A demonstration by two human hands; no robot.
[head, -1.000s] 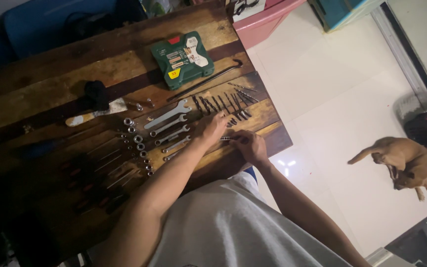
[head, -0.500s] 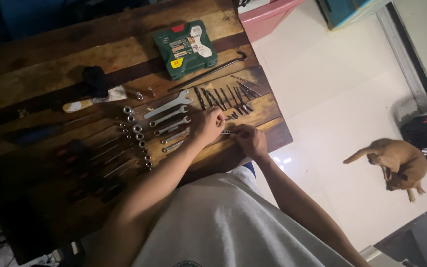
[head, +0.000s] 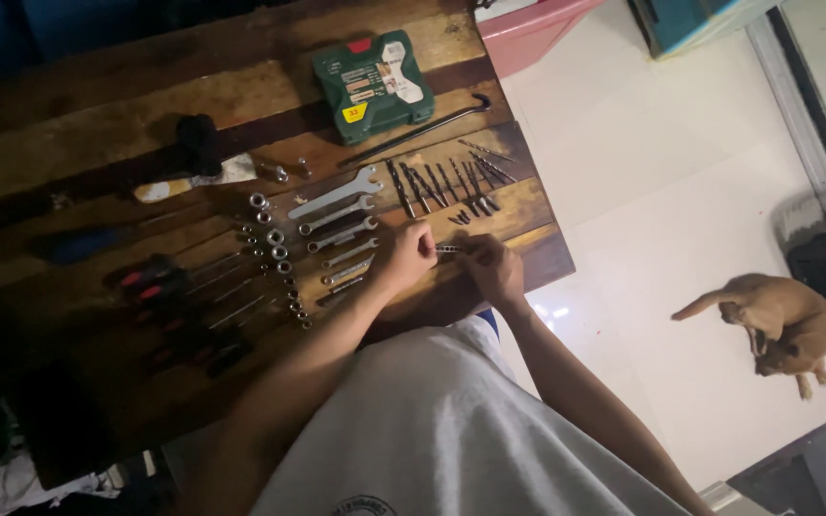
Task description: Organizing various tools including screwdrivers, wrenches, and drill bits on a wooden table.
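Observation:
My left hand (head: 406, 254) and my right hand (head: 491, 268) meet over the near right part of a worn wooden table (head: 126, 105). Between their fingertips is a small metal bit (head: 448, 249), pinched from both sides just above the boards. Just beyond the hands lies a row of dark drill bits (head: 442, 183). Left of my left hand, several silver wrenches (head: 339, 220) lie in a fanned row.
A green bit-set case (head: 373, 84) and a long black bar (head: 423, 127) lie at the far side. Sockets (head: 274, 250), red-handled screwdrivers (head: 169, 296) and a putty knife (head: 193, 182) sit to the left. A brown dog (head: 776, 325) lies on the white floor, right.
My left hand has drawn back from the drill bit row and closed beside my right hand on the small bit. The view has shifted slightly.

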